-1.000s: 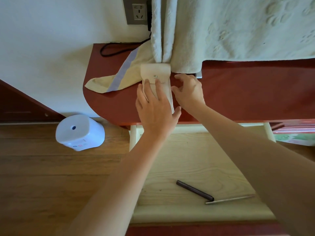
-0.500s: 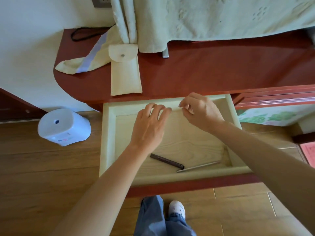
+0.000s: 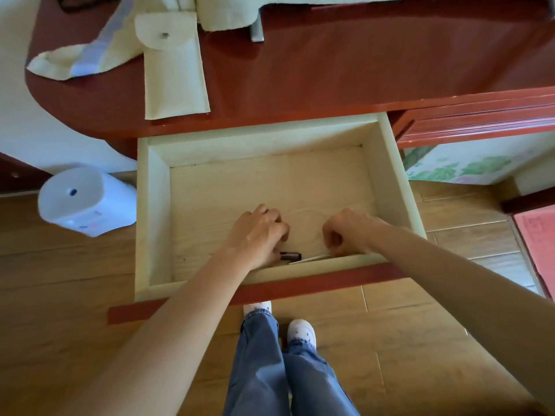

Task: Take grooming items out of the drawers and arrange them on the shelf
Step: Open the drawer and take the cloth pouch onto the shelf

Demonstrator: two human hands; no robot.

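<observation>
Far left, a white rounded plastic device (image 3: 85, 201) sits on the brown wood-plank floor (image 3: 60, 280), close beside the open pale wooden drawer (image 3: 151, 205). Above, the dark red rounded shelf top (image 3: 330, 73) carries a cream cloth strip (image 3: 60, 63) with a lilac stripe. Touching that strip is a cream fabric pouch (image 3: 174, 79) with a metal snap, lying flat near the front edge.

Down into the drawer: the left hand (image 3: 258, 232) is at the front wall, fingers curled round one end of a dark brown stick (image 3: 291, 256), whose other end pokes out to the right. Just beside that tip lies a thin silver tool (image 3: 309, 259), and the right hand (image 3: 350, 232), fingers bunched tight, pinches its far end.

Below are blue jeans (image 3: 261, 370) and white shoes (image 3: 301, 330). Far right, a leaf-printed white panel (image 3: 468, 163) shows under the red top, and a pink mat (image 3: 537, 235) lies on the floor.
</observation>
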